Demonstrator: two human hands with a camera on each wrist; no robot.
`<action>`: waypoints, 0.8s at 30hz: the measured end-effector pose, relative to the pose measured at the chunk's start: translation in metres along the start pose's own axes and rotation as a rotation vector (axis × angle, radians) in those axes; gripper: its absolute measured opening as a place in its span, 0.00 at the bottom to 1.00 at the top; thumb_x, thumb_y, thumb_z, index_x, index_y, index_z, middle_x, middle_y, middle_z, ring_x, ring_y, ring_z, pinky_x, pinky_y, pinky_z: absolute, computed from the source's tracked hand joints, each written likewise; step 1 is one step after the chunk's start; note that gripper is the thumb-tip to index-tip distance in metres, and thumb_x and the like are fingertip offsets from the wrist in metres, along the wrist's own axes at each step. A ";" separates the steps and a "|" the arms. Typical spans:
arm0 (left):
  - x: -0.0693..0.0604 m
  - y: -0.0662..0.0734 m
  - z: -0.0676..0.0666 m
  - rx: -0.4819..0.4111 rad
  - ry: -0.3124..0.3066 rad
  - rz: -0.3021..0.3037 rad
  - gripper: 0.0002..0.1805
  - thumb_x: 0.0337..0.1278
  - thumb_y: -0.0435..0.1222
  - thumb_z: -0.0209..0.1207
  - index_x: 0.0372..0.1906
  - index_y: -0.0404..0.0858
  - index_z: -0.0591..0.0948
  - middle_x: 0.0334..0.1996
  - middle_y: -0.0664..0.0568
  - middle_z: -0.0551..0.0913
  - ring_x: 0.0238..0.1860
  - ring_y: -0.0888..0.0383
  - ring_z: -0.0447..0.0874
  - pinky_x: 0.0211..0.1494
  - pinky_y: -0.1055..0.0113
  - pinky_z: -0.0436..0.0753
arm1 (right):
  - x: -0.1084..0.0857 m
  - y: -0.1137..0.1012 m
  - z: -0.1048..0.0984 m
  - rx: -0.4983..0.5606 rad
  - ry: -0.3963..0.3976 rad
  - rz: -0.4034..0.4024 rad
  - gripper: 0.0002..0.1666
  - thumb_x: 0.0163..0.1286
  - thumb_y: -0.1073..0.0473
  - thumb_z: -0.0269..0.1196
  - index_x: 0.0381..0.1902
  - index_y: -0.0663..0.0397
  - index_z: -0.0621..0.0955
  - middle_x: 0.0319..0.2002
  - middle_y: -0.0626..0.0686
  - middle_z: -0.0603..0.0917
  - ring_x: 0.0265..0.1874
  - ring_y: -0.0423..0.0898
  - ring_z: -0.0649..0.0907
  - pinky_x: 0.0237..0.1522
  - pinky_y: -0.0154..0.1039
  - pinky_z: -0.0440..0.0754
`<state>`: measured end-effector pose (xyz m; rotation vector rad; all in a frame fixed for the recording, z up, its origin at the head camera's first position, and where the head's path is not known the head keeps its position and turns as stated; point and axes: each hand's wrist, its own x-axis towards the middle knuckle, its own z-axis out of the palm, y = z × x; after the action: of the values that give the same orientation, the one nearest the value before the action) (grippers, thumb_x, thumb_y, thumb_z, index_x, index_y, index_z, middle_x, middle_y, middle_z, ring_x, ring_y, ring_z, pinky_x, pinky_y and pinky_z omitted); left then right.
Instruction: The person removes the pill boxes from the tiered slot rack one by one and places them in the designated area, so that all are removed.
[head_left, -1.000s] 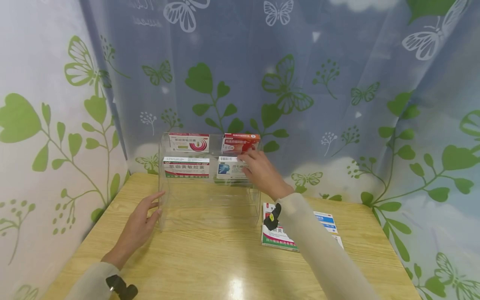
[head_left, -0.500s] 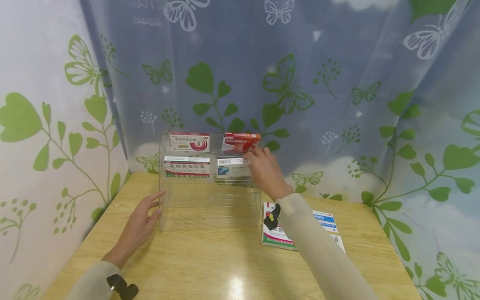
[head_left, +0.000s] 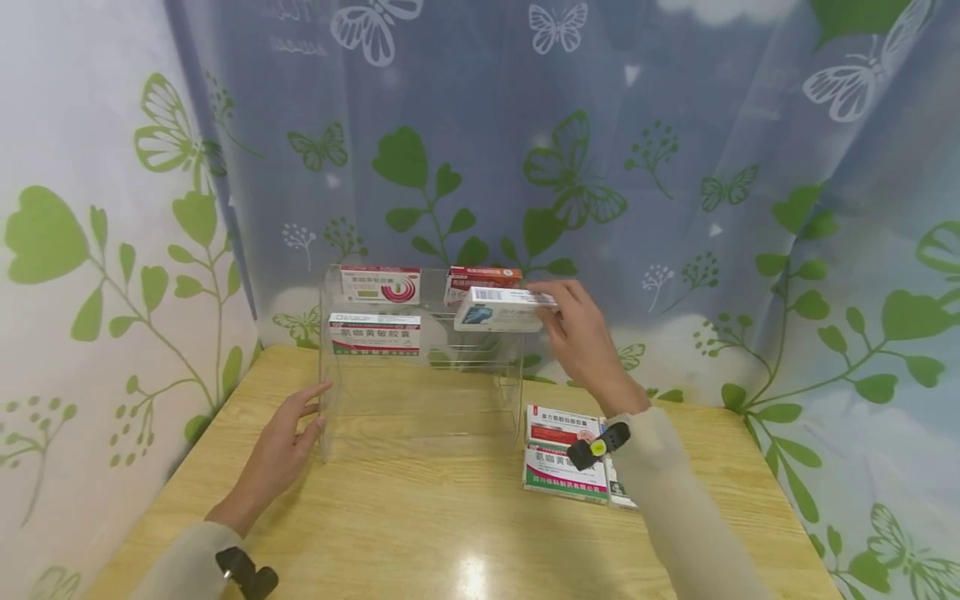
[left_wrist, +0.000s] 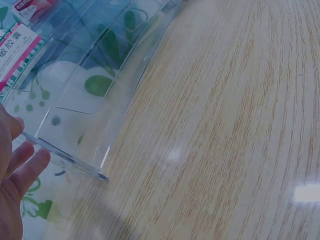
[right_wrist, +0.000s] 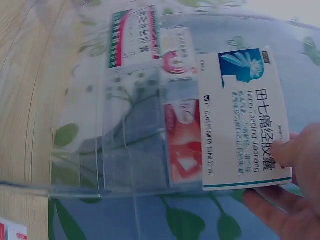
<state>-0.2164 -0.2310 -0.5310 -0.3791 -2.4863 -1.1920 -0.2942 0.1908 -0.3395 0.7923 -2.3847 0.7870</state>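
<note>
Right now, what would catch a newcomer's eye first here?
Probably the white box with a blue picture, pinched in the right hand in front of the right half of the clear rack. The left hand is at the rack's left edge. Behind hangs a blue cloth printed with leaves and butterflies.

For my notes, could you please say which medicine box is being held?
It is the blue-pictured white rectangular cardboard box, pinched by the right hand; no other box is held.

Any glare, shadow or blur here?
Head: glare on the table near the bottom edge, lettering smeared on the white box; left wrist: glare at the right edge, soft shadow at bottom; right wrist: the box's large print readable, the red box softer.
</note>
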 end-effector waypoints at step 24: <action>0.000 0.002 0.001 -0.003 -0.002 -0.004 0.30 0.83 0.27 0.55 0.83 0.39 0.67 0.75 0.29 0.70 0.65 0.28 0.82 0.55 0.35 0.91 | -0.195 0.069 -0.048 0.171 -0.384 0.398 0.18 0.84 0.54 0.64 0.66 0.47 0.85 0.62 0.55 0.87 0.56 0.44 0.86 0.46 0.35 0.92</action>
<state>-0.2155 -0.2294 -0.5302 -0.3767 -2.4884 -1.1974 -0.1888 0.3390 -0.4495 0.5772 -2.9032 1.0891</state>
